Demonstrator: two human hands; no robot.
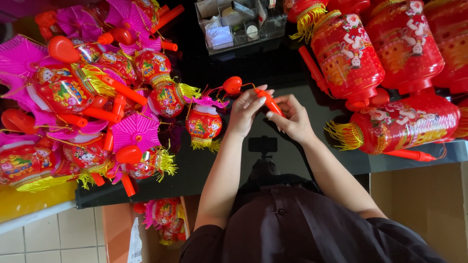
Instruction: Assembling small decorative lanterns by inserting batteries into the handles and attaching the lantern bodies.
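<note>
My left hand (pixel 245 111) and my right hand (pixel 291 118) meet over the black table (pixel 204 170), both gripping a short orange plastic handle stick (pixel 269 102). A thin wire runs from the stick to an orange round hook (pixel 232 84) and down to a small red toy lantern (pixel 204 124) with a pink top and yellow tassels, which lies on the table left of my left hand.
A heap of small red and pink lanterns with orange sticks (pixel 92 97) fills the left side. Large red cylindrical lanterns (pixel 375 58) lie at the right. A clear plastic organiser box (pixel 239 24) stands at the back. Cardboard boxes (pixel 424 204) sit below the table edge.
</note>
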